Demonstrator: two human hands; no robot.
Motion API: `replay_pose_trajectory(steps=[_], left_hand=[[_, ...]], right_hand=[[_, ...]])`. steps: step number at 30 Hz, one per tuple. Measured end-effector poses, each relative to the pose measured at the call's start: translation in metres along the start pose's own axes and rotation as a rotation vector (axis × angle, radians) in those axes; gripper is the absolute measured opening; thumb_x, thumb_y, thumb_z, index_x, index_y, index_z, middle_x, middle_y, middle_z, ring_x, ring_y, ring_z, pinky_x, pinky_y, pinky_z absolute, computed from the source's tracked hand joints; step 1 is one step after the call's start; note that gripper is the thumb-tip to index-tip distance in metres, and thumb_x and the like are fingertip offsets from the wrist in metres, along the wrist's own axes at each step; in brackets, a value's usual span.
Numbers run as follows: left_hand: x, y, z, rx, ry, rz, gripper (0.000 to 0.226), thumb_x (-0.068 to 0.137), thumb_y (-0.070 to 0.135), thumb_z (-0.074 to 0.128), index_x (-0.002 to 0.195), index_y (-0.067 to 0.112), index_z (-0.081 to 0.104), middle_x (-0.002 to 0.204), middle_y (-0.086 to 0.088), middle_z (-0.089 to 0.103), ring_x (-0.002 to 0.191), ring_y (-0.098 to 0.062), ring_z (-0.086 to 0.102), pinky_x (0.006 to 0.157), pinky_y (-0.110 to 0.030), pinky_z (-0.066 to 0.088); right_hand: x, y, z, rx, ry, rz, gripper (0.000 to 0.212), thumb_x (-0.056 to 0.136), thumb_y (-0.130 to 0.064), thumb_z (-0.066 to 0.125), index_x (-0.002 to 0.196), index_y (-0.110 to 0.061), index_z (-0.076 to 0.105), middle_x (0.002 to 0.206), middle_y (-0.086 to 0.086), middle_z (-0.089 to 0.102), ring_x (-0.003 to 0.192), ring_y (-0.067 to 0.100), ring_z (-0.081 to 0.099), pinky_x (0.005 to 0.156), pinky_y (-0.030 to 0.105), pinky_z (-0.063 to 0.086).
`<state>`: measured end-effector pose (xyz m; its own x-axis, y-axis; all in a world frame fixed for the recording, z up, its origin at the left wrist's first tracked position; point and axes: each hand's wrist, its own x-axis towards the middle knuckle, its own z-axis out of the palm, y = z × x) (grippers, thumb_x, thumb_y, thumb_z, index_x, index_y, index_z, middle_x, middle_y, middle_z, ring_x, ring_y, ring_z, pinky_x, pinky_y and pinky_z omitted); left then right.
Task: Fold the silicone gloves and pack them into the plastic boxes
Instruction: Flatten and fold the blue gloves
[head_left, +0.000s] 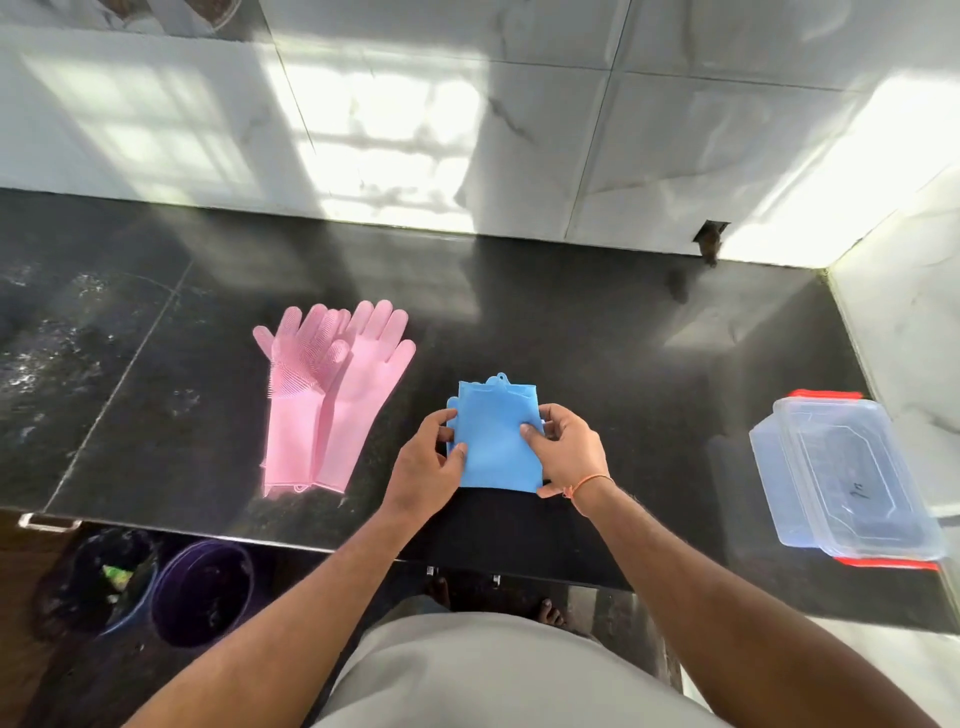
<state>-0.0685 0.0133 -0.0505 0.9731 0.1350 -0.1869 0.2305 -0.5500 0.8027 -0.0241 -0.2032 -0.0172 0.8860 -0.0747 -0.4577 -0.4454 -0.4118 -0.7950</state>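
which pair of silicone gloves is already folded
The blue silicone gloves, folded into a compact rectangle and gripped by both hands; the pink silicone gloves lie stretched out flat, untouched.

Wall (545, 104): glossy white marble tiles; window light reflected
Counter (519, 312): black polished stone
Floor: two buckets (202, 592)

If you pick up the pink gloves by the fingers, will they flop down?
Probably yes. The pink gloves lie flat and limp on the counter, so they'd likely dangle. They look thin, so probably light. The bristly palm might give some grip.
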Motion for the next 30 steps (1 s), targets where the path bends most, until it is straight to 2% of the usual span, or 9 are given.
replay_pose_trajectory(steps=[5,9,11,13,16,19,22,26,30], left_hand=[[-0.014,0.001,0.01,0.039,0.074,0.063,0.059,0.104,0.019,0.071,0.156,0.019,0.046,0.144,0.002,0.061,0.123,-0.009,0.062,0.108,-0.028,0.055],[-0.023,-0.003,0.013,0.143,0.11,0.092,0.066,0.101,0.019,0.071,0.159,0.017,0.04,0.144,0.003,0.047,0.124,-0.009,0.051,0.109,-0.033,0.054],[-0.024,-0.002,0.011,0.244,0.144,0.114,0.069,0.101,0.025,0.066,0.162,0.018,0.036,0.153,0.002,0.04,0.135,-0.017,0.047,0.113,-0.041,0.05],[-0.021,0.0,0.006,0.367,0.183,0.194,0.072,0.101,0.033,0.058,0.166,0.018,0.031,0.165,0.0,0.035,0.149,-0.023,0.039,0.118,-0.048,0.043],[-0.009,0.008,0.005,0.532,0.163,0.363,0.076,0.103,0.037,0.046,0.173,0.019,0.021,0.181,0.001,0.018,0.168,-0.027,0.019,0.13,-0.055,0.023],[0.008,0.015,0.013,0.675,0.092,0.496,0.075,0.108,0.034,0.042,0.176,0.019,0.015,0.185,0.004,0.005,0.171,-0.023,0.005,0.135,-0.061,0.012],[0.018,0.004,0.02,0.778,-0.001,0.533,0.071,0.112,0.035,0.038,0.176,0.016,0.013,0.185,0.002,0.003,0.171,-0.023,0.001,0.136,-0.062,0.01],[0.024,-0.017,0.026,0.757,-0.082,0.449,0.071,0.113,0.045,0.022,0.176,0.019,0.003,0.185,0.0,-0.004,0.171,-0.023,-0.008,0.137,-0.061,0.003],[0.029,-0.021,0.03,0.708,-0.093,0.447,0.072,0.112,0.045,0.026,0.177,0.022,0.005,0.185,0.0,-0.001,0.171,-0.03,-0.008,0.137,-0.06,0.004]], right_hand=[[0.009,0.0,0.004,-0.161,0.074,-0.058,0.029,0.094,-0.041,0.073,0.122,-0.04,0.069,0.095,-0.011,0.07,0.088,0.016,0.073,0.068,0.046,0.068],[0.009,0.0,0.006,-0.37,0.089,-0.143,0.046,0.095,-0.045,0.07,0.139,-0.037,0.059,0.092,-0.017,0.066,0.088,0.012,0.067,0.073,0.033,0.054],[0.006,-0.001,0.009,-0.512,0.119,-0.225,0.062,0.097,-0.047,0.067,0.153,-0.031,0.047,0.119,-0.014,0.065,0.111,0.019,0.065,0.082,0.037,0.055],[0.002,0.001,0.011,-0.654,0.171,-0.338,0.074,0.1,-0.049,0.061,0.164,-0.023,0.033,0.154,-0.005,0.049,0.14,0.024,0.048,0.101,0.048,0.055],[-0.001,0.006,0.017,-0.799,0.147,-0.495,0.074,0.108,-0.044,0.044,0.171,-0.02,0.016,0.178,-0.006,0.017,0.165,0.02,0.013,0.128,0.06,0.023],[0.0,0.015,0.026,-0.949,0.042,-0.585,0.07,0.111,-0.049,0.021,0.173,-0.023,-0.002,0.181,-0.011,-0.01,0.166,0.015,-0.012,0.13,0.062,0.002],[0.007,0.026,0.032,-1.041,-0.043,-0.612,0.068,0.111,-0.05,0.009,0.171,-0.025,-0.012,0.178,-0.012,-0.023,0.164,0.015,-0.023,0.131,0.067,0.002],[0.015,0.039,0.036,-1.018,-0.06,-0.6,0.069,0.112,-0.052,0.013,0.171,-0.027,-0.013,0.177,-0.014,-0.023,0.163,0.012,-0.026,0.131,0.066,-0.004],[0.018,0.044,0.038,-1.007,-0.039,-0.611,0.069,0.112,-0.053,0.015,0.172,-0.028,-0.01,0.179,-0.014,-0.019,0.164,0.012,-0.021,0.131,0.063,-0.004]])
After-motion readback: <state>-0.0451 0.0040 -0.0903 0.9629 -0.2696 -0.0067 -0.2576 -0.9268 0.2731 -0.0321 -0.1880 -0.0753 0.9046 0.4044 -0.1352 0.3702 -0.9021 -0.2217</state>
